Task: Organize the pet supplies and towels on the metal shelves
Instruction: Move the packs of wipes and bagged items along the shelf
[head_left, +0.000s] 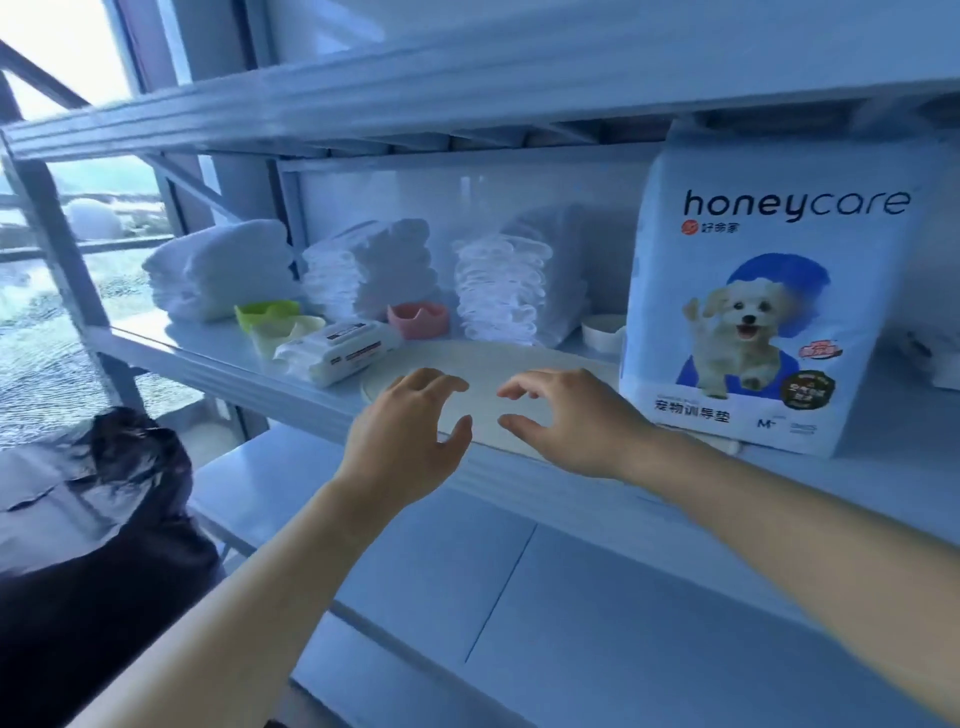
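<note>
The flat off-white mat with rounded corners (488, 364) lies at the front of the middle metal shelf (208, 358), its long side running left to right along the shelf edge. It sits directly under and just beyond both hands, so neither is clearly the nearer one. The left hand (410, 426) and the right hand (566, 421) hover side by side over its middle, thumbs turned toward each other. Their fingers (441, 382) are loosely curved and a little spread, and they grip nothing. I cannot tell whether any fingertip touches the mat. To my eye the snag is the tall white-and-blue bag of puppy training pads (769, 312), which seems to stand on the mat's right end and would have to shift before the mat slides free. At the left end a white pack of wet wipes (337, 353) lies just beside the mat's corner. Behind that are a green bowl (267, 314), a pink bowl (418, 318) and a white bowl (602, 330). Further back are folded white towels (223, 270) and two stacks of white pads (374, 265).
</note>
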